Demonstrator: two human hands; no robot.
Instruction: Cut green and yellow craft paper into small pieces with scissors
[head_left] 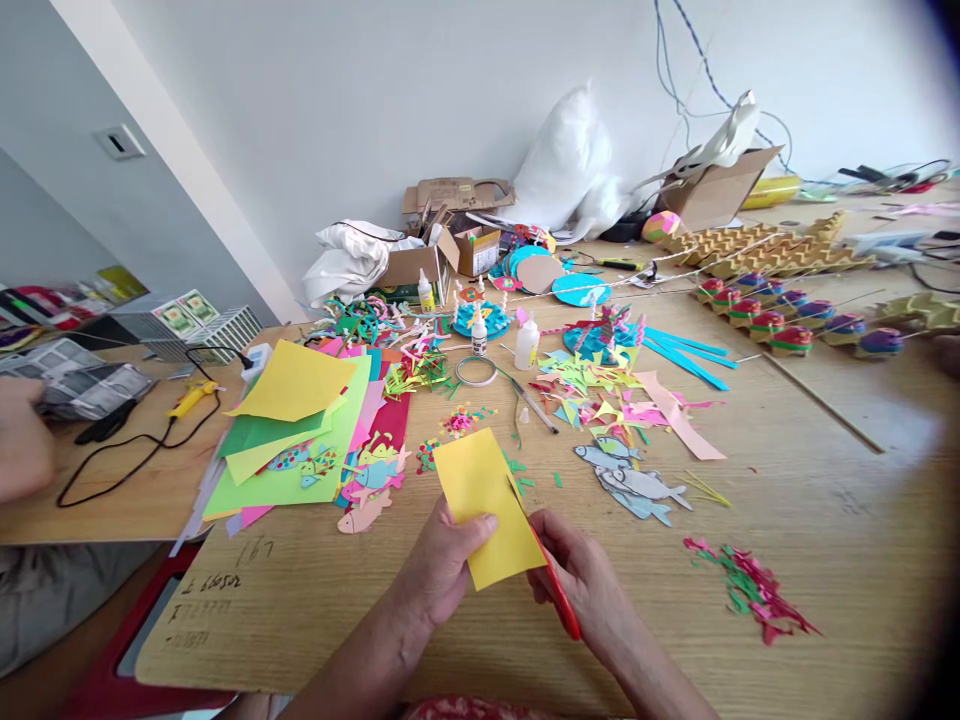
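Observation:
My left hand (442, 560) grips a yellow paper rectangle (487, 505) by its lower left side, with the thumb lying on top. Red-handled scissors (561, 600) are in my right hand (574, 570), its fingers wrapped round the handles. The scissor blades reach the paper's right part, one of them lying over it. Just beyond the paper are small green scraps and a pile of pink and coloured bits (461, 420).
Coloured paper sheets (292, 390) and paper fish (371, 475) lie left. Grey fish cutouts (634, 480), shreds (750, 590) and a wooden stick (825, 405) are right. Glue bottles (527, 342) and a tape roll (476, 371) stand beyond. Another person's arm (22, 440) shows far left.

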